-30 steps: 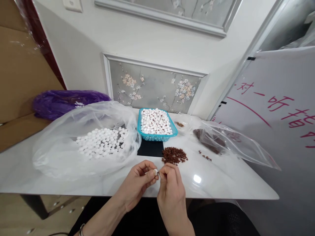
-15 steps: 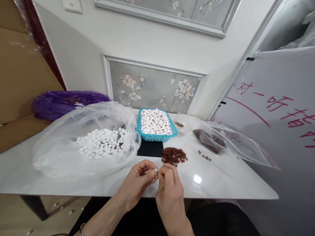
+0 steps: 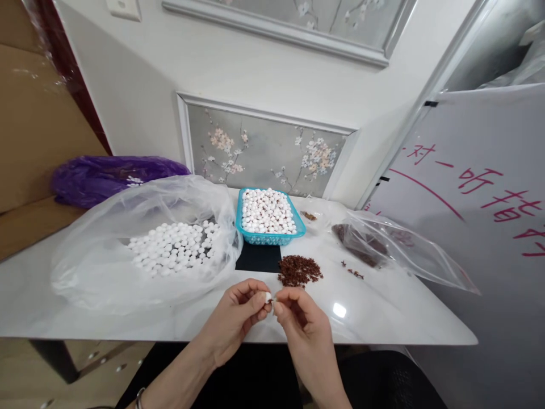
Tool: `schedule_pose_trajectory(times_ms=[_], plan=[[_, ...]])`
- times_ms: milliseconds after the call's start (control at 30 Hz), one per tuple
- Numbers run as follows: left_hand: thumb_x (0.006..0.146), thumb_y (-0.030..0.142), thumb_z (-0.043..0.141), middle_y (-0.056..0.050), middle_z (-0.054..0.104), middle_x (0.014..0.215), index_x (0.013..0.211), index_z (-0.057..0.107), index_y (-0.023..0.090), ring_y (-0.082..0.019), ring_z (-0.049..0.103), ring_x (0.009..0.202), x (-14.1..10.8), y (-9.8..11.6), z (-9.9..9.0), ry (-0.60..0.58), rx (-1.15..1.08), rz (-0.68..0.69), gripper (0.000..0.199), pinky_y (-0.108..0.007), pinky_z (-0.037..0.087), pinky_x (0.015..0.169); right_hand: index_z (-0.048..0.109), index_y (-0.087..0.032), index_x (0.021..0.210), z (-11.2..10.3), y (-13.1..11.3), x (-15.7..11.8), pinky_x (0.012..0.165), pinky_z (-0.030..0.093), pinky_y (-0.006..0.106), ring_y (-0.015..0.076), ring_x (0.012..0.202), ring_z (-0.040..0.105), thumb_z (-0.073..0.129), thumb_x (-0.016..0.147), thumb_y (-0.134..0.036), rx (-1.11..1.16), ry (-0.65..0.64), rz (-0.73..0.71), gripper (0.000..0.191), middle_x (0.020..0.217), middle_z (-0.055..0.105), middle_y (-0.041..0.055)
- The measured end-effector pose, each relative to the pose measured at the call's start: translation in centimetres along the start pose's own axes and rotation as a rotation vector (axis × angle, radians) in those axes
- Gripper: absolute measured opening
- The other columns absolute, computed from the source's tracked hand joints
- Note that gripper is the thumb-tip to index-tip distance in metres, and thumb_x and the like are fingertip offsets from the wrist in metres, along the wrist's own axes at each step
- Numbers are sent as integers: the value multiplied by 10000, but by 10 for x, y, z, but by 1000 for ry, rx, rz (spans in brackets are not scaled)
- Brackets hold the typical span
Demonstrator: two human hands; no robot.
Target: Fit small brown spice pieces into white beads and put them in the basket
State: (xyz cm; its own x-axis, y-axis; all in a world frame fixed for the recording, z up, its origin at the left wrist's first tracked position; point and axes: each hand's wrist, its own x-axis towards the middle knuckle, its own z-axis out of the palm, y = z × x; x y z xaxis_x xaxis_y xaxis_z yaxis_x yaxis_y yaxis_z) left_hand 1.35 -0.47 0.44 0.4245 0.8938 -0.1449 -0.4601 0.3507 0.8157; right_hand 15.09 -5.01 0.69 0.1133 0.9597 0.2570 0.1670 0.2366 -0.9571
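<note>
Between the thumb and fingers of my left hand (image 3: 247, 307) is a small white ball (image 3: 268, 297), with a dark brown bit showing on its right side. My right hand (image 3: 304, 318) is curled just to the right of it, thumb and forefinger in a pinch close to the ball. Whatever those fingertips hold is too small to make out. Just beyond my hands lies a pile of small reddish-brown star-shaped pieces (image 3: 300, 271). A blue plastic basket (image 3: 271, 239) behind it is heaped with white balls, some showing brown spots.
On the left a large clear plastic bag (image 3: 91, 255) holds loose white balls. A purple bag (image 3: 97, 182) lies behind it. To the right is a clear bag of brown pieces (image 3: 361, 244). A black flat square (image 3: 258, 258) sits before the basket. A whiteboard (image 3: 481, 227) leans at right.
My right hand has turned and shifted slightly right, its fingers drawing back from the ball. The brown bit on the ball now shows. My left hand keeps its hold.
</note>
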Motion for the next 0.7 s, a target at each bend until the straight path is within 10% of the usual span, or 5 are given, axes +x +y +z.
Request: schedule_pose_trajectory(times_ms=[700], plan=[[684,199,739,20,570,747,680,641,157,-70,498,656,0,-4,-1,14,30,97,106,-203,404,667,561,-191,749,13,2,-2,627,409,235,128,664,515,490,879,-208,-250,111,-178,149,703,553,-9]])
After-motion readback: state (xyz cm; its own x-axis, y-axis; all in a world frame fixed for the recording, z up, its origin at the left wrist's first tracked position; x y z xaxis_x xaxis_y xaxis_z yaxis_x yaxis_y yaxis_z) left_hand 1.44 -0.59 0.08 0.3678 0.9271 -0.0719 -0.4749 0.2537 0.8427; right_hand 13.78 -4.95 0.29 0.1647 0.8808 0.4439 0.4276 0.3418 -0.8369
